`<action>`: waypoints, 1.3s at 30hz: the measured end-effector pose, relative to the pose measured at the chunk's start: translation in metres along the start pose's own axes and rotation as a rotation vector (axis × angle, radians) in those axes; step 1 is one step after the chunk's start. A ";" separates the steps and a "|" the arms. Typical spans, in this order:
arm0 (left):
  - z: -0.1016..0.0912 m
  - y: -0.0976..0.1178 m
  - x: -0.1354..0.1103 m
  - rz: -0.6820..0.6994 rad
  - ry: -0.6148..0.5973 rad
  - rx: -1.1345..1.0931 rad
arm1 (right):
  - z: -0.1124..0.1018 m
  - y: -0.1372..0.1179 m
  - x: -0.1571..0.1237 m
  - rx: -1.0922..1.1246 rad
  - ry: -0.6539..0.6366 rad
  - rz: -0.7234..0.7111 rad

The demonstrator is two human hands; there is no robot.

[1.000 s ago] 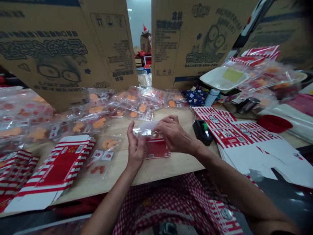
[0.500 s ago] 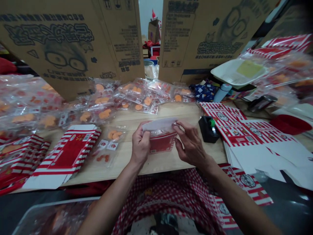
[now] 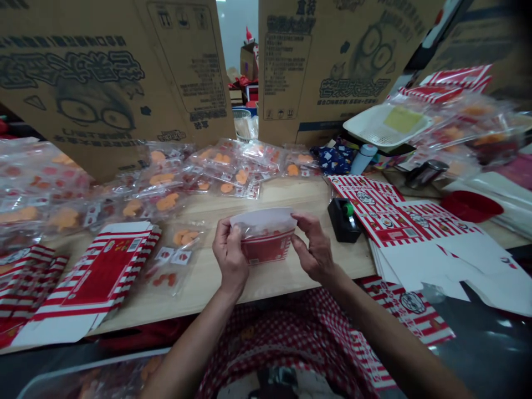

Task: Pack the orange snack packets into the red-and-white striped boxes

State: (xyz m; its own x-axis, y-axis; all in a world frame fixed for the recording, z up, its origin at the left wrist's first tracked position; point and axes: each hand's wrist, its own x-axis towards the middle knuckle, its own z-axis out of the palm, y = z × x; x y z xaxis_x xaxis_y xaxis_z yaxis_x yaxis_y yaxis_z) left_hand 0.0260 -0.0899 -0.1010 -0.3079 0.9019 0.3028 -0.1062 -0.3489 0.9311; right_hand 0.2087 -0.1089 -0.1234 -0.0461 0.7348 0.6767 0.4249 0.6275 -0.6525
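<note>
The left hand (image 3: 231,257) holds the left end of a small red box (image 3: 266,249), with its thumb on the near side and the other fingers curled behind. The right hand (image 3: 313,249) is at the box's other end. Its pointing finger touches the corner of the white flap (image 3: 268,218), and its thumb is lower down by the box's edge. That finger and thumb are a little apart — I cannot tell if they pinch hard.

The box is over the wooden table (image 3: 286,195), right in front of the person, with its white flap standing up. Shiny clear plastic (image 3: 254,230) shows at the top of the box.

A black tape holder (image 3: 344,220) sits near the right hand. To the left is a clear bag (image 3: 174,256) with orange bits — and past it lies a bigger striped box (image 3: 100,271).
</note>
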 end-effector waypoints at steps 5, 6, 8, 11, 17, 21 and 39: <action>0.006 -0.003 -0.007 0.110 0.036 0.114 | 0.038 0.012 -0.028 0.066 0.232 0.061; 0.007 -0.004 -0.007 0.104 0.043 0.116 | 0.041 0.012 -0.030 0.031 0.250 0.049; 0.011 -0.006 -0.007 0.106 0.074 0.078 | 0.040 0.012 -0.029 -0.081 0.245 -0.010; 0.011 -0.013 -0.006 0.192 0.160 0.043 | 0.025 0.013 -0.020 -0.232 0.151 -0.164; -0.018 -0.018 -0.002 0.436 -0.128 0.273 | -0.013 0.008 0.008 -0.251 -0.120 -0.294; -0.032 -0.009 0.008 0.432 -0.331 0.240 | -0.020 -0.001 0.017 -0.066 -0.171 -0.149; -0.033 0.002 0.014 0.161 -0.416 0.131 | -0.028 -0.018 0.027 -0.065 -0.343 -0.001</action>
State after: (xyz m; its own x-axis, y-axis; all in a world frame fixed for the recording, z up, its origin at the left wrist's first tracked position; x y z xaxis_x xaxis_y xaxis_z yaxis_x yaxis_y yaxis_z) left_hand -0.0097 -0.0868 -0.1015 0.0979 0.8736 0.4768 0.0405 -0.4822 0.8751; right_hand 0.2248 -0.1077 -0.0840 -0.3434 0.7847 0.5161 0.4805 0.6189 -0.6213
